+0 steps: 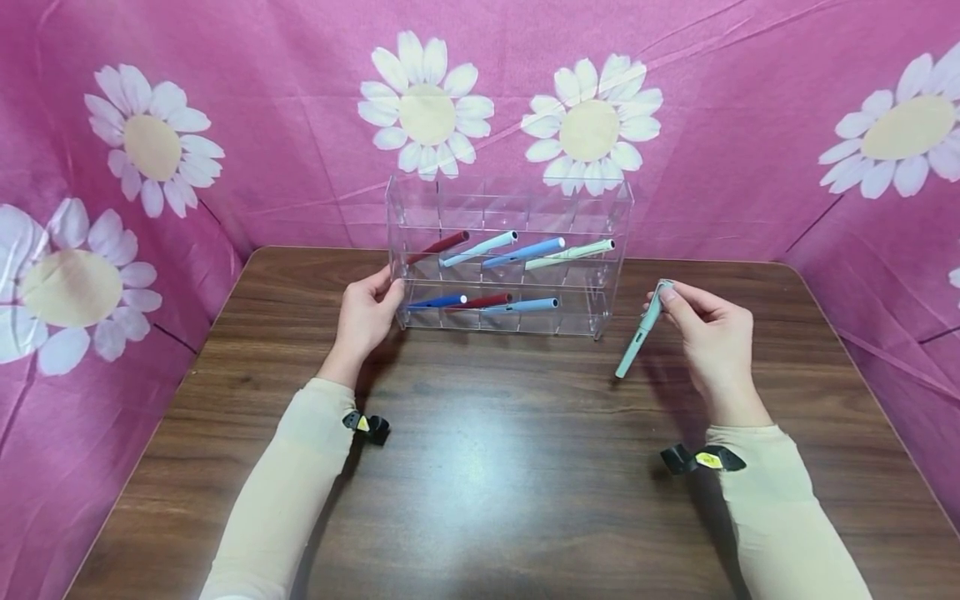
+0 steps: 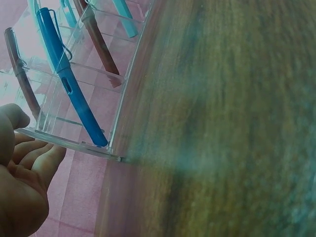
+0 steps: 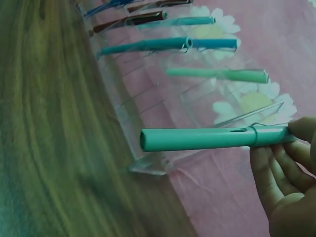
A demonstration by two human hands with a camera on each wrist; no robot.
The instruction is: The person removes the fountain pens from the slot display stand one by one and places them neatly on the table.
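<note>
A clear plastic pen rack [image 1: 517, 331] stands at the far side of the table, its lower left side gripped between the thumb and fingers of my left hand [image 1: 363, 315]. My right hand [image 1: 716, 337] pinches a light green pen [image 1: 640, 340] by its cap end, to the right of the rack, the other end slanting down to the left. Across the middle tier lie a dark red pen [image 1: 438, 247], a light blue pen [image 1: 480, 248], a blue pen [image 1: 522, 252] and a pale green pen [image 1: 570, 254]. The lower tier holds a dark blue pen [image 2: 74, 91], another dark red pen [image 3: 131, 21] and another light blue pen [image 1: 525, 306].
The brown wood-grain table [image 1: 480, 500] stretches in front of the rack. Pink cloth [image 1: 300, 167] with large white daisies hangs behind and along both sides. A black strap device [image 1: 367, 425] sits on my left wrist and another [image 1: 701, 459] on my right.
</note>
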